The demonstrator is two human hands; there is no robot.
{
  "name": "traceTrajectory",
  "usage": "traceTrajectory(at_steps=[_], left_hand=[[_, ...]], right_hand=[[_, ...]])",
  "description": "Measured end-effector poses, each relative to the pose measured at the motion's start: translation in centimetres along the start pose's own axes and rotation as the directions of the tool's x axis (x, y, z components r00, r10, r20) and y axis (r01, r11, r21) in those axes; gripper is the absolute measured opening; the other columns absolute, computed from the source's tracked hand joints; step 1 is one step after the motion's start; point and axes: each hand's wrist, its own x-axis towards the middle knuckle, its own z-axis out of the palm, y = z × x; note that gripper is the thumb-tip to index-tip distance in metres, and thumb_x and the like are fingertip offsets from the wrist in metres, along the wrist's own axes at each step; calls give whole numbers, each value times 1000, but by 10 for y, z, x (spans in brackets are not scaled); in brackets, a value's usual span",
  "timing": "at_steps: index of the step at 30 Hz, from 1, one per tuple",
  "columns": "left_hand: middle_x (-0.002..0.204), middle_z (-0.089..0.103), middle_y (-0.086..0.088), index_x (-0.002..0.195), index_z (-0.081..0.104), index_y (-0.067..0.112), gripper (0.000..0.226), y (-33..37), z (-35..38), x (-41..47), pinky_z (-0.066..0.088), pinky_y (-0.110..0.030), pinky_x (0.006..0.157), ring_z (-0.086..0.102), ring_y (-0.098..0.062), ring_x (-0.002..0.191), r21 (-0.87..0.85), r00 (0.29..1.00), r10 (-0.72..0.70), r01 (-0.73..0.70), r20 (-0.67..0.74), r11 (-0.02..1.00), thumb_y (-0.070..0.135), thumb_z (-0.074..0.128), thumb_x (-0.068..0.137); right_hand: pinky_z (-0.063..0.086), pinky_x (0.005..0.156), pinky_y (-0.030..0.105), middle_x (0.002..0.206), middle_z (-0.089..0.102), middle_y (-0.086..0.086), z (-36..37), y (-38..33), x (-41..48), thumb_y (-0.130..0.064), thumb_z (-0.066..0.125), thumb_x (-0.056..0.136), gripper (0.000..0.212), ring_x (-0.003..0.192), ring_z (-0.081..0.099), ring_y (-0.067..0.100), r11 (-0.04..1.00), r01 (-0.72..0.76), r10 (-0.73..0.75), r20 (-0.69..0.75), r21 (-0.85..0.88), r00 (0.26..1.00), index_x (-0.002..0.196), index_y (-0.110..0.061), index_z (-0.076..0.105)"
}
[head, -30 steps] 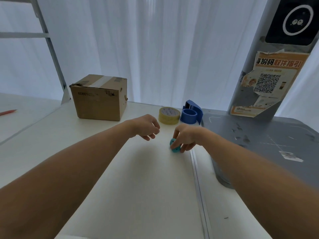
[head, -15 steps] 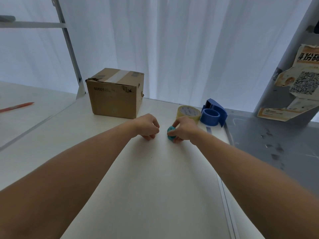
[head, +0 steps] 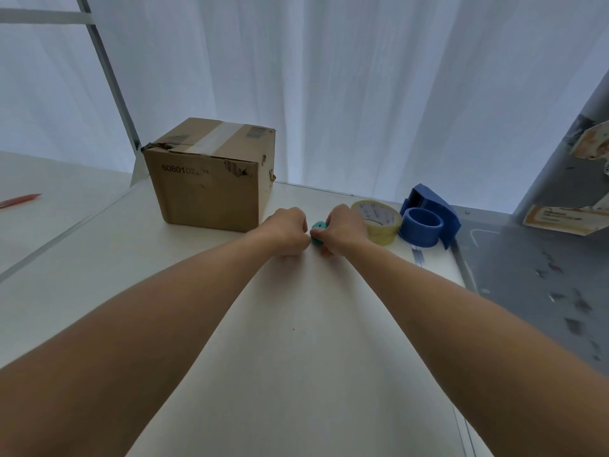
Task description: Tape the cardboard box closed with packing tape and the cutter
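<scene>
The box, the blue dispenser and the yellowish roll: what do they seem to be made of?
Box: brown cardboard, matte; its corners are torn and frayed, and a glossy strip of clear tape crosses the top.
Dispenser: likely moulded plastic, uniform blue with a smooth, dull surface.
Roll: translucent yellowish packing tape, slightly shiny, apparently wound on a printed core, probably card.

Head view looks forward and down, seemingly close over the table [head: 197, 324]
</scene>
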Motion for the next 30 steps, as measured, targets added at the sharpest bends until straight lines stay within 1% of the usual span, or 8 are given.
traceTrajectory(at_steps=[6,11,17,19,21,23,27,30], left_hand=[[125,61,-13,131,54,8,40,-1,-5,20,55,-40,93,63,-30,107,0,999,-20,20,-33,1000,10,54,91],[127,60,-12,130,56,10,40,-3,-6,29,55,-40,92,64,-31,107,-18,999,-33,32,-26,999,10,53,90],[125,56,-9,125,57,13,34,-13,-10,31,60,-37,79,64,-29,102,-115,996,-76,71,-38,991,17,56,91],[124,56,-9,125,57,14,33,-16,-12,28,60,-35,75,64,-28,100,-157,997,-78,75,-13,985,17,56,92],[123,58,-10,127,56,14,34,-16,-14,25,59,-35,73,66,-28,98,-157,998,-67,68,10,985,17,55,94],[124,57,-9,127,56,15,35,-16,-16,23,59,-36,75,65,-29,99,-134,997,-73,73,8,988,18,56,92],[121,60,-11,126,56,12,32,-10,-18,16,60,-37,82,65,-28,100,-151,997,-73,76,26,986,14,56,94],[114,64,-15,126,57,7,28,4,-20,9,59,-29,75,66,-25,97,-161,998,-25,33,51,986,11,55,98]], right_hand=[[32,45,28,90,70,15,5,-9,12,-34,66,86,33,84,67,30,997,28,-31,-46,-68,998,71,-17,42],[39,62,32,101,66,14,1,-12,18,-38,63,91,29,93,63,32,988,60,-65,-31,-144,997,89,-12,50],[32,47,27,92,64,13,-1,-10,20,-40,61,92,36,66,54,22,986,57,-63,-32,-156,997,79,-11,45],[42,45,29,81,66,11,-1,-10,19,-44,66,88,43,56,59,20,989,53,-59,-39,-138,998,70,-13,43],[58,59,36,76,70,12,-2,-11,18,-48,71,82,45,56,68,24,992,53,-57,-27,-114,998,70,-13,46],[62,63,40,77,70,13,-5,-13,14,-46,74,81,43,54,70,25,995,55,-55,-2,-84,998,74,-12,49],[60,52,32,78,71,14,-21,-16,-2,-40,73,84,38,45,68,19,996,82,-80,51,-34,995,90,-7,54],[58,50,28,71,72,8,-42,-13,-13,-37,68,89,34,45,68,13,988,137,-132,70,-67,989,103,-7,60]])
